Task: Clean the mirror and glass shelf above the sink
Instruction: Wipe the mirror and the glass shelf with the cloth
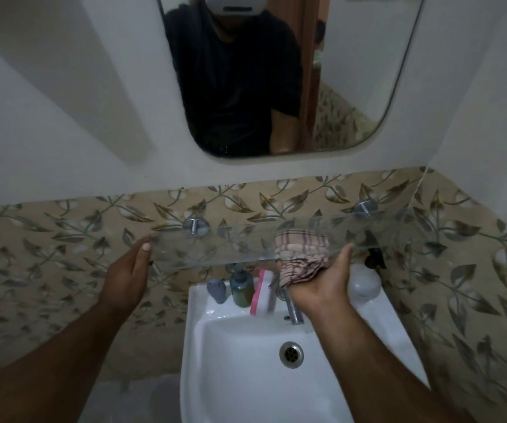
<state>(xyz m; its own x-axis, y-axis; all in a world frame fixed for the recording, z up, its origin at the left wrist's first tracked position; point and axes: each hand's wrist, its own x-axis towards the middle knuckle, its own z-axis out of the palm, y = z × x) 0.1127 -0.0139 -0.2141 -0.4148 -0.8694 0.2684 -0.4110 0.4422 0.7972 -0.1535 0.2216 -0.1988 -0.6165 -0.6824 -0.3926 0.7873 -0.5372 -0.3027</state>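
A clear glass shelf (215, 245) runs across the tiled wall on two chrome pegs, above a white sink (233, 355). My left hand (128, 276) grips the shelf's left end, thumb on top. My right hand (322, 282) holds a pink checked cloth (302, 254) pressed up against the underside of the glass right of centre; the fingers show through the shelf. A rounded mirror (352, 71) hangs on the white wall above and reflects a person in a dark shirt wearing a white headset.
On the sink's back ledge stand a grey-blue object (217, 290), a green soap bottle (241, 288), a pink-and-white sponge (262, 293), a chrome tap (293, 309) and a white object (365, 285). A dark object (374, 254) hangs by the shelf. The leaf-patterned tiles meet a side wall on the right.
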